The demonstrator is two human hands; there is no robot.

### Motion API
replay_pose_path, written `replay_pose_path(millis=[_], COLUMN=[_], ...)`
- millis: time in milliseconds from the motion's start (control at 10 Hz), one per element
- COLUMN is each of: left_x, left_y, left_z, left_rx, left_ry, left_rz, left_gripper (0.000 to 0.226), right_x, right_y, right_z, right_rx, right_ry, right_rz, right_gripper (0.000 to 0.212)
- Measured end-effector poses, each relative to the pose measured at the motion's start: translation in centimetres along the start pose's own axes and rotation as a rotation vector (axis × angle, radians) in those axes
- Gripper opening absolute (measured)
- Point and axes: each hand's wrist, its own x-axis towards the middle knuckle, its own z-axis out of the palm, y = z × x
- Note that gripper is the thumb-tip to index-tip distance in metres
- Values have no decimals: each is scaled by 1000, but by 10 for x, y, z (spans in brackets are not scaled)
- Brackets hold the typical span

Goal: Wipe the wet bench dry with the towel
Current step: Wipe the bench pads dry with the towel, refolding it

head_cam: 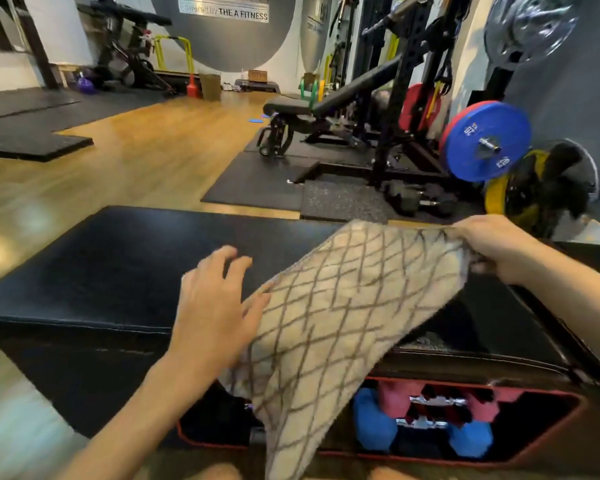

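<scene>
Holding towel (333,327) aloft at centre frame, above black desk (111,265): right hand (496,247) pinching upper corner, left hand (212,303) spread, fingers loose, touching towel's edge. Wiping apparently not yet begun; desk's wetness indiscernible.

The towel (329,323) hangs over the bench (111,271), with dumbbells (426,427) in the compartment beneath.

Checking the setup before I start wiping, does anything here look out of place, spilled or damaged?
Nothing looks spilled or damaged. The towel isn't on the bench yet: the right hand holds one corner up, so it hangs slanted over the front edge, with the left hand open beside it. No water shows on the blurred black top.
</scene>
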Motion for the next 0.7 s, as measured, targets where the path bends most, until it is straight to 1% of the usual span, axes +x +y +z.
replay_pose_path(millis=[100, 200, 300, 400, 500, 600, 700], left_x=[-74, -93, -105, -106, -85, -75, -77], left_y=[19, 45, 79, 110, 139, 144, 140], left_z=[20, 44, 75, 117, 140, 157, 167], left_rx=[-243, -135, -304, -242, -321, -423, -523], left_ry=[-506, -879, -761, -467, -502, -285, -86], left_rz=[263, 337, -495, -544, -674, -695, -764], left_gripper=[80, 65, 57, 102, 121, 108, 85], right_x=[-1, -8, -15, -24, -27, -20, -11], right_y=[64, 78, 71, 68, 79, 91, 96], right_z=[-7, -7, -6, 3, 25, 43, 48], right_rx=[55, 198, 345, 550, 710, 964, 1044], right_ry=[-156, -291, -396, -541, -883, -1119, -1123], right_rz=[93, 26, -20, 3, 36, 150, 192], right_gripper=[28, 39, 37, 31, 48, 65, 75])
